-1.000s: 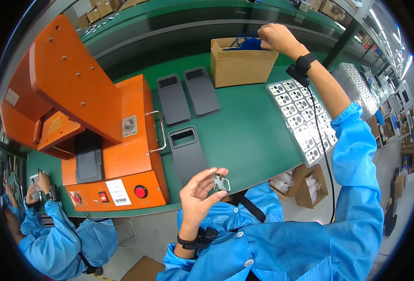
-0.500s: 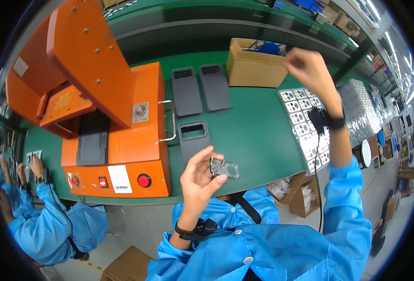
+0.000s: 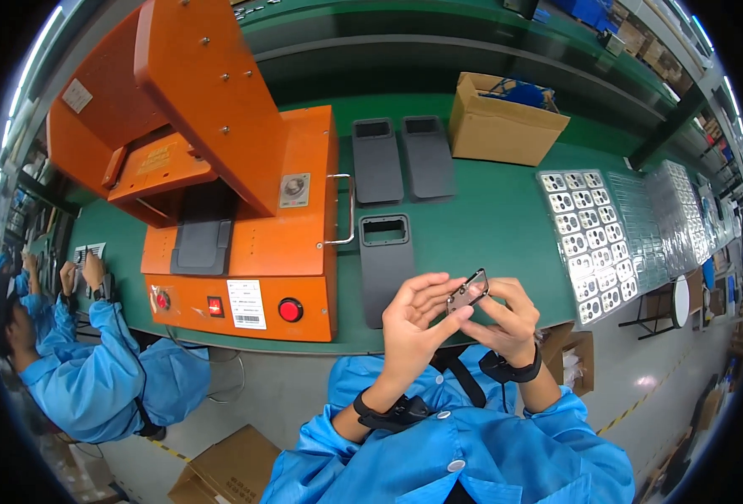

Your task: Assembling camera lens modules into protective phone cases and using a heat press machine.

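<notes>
My left hand (image 3: 415,328) pinches a small clear phone camera lens cover (image 3: 470,290) with a dark rim, held tilted above the front edge of the table. From the other side my right hand (image 3: 510,315) closes its thumb and fingers on the cover's right end. Fingertips hide part of it. Just left of my hands a grey phone-shaped holder (image 3: 387,273) with a rectangular opening lies on the green table (image 3: 493,214). Two similar grey holders, one (image 3: 376,164) beside the other (image 3: 428,160), lie behind it.
An orange press machine (image 3: 245,252) with a red button (image 3: 290,310) and a metal handle fills the left. A cardboard box (image 3: 510,126) holding blue material stands at the back. To the right lies a clear tray (image 3: 591,244) of lens covers. A co-worker (image 3: 111,370) sits at far left.
My right hand has come down from beside the cardboard box to the lens cover and now grips it with my left. The view has swung right.
</notes>
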Tool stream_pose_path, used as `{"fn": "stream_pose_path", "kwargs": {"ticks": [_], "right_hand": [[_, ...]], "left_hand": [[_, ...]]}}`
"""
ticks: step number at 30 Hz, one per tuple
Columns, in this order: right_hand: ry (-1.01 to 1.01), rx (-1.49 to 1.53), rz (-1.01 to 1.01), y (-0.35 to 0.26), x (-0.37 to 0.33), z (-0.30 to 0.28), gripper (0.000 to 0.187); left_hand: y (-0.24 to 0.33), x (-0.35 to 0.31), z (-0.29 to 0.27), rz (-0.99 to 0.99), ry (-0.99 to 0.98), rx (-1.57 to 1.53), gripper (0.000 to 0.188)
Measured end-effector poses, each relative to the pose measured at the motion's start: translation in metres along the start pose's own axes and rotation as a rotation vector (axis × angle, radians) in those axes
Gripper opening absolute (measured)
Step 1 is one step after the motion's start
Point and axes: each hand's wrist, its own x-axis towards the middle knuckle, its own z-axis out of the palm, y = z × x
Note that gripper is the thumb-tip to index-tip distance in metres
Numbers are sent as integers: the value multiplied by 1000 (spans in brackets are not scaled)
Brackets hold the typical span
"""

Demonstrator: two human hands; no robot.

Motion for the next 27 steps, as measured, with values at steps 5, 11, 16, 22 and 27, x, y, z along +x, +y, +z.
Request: {"fn": "stream_pose_path", "kwargs": {"ticks": [5,11,16,22,27], "right_hand": [[3,-11,-24,2,-5,2,43],[-13,210,222,9,-23,-5,49],[-43,370,623,28,-47,-24,41],[-64,425,722,40,-49,-38,38],[-68,452,702,40,-46,-36,36]], "left_hand": [[-1,-4,-2,-52,5,98,38],[17,0,-8,57,10,612,36],[25,13,-13,421,240,1629,45],[16,16,-8,241,241,1817,54],[20,15,6,181,294,1758,51]]}}
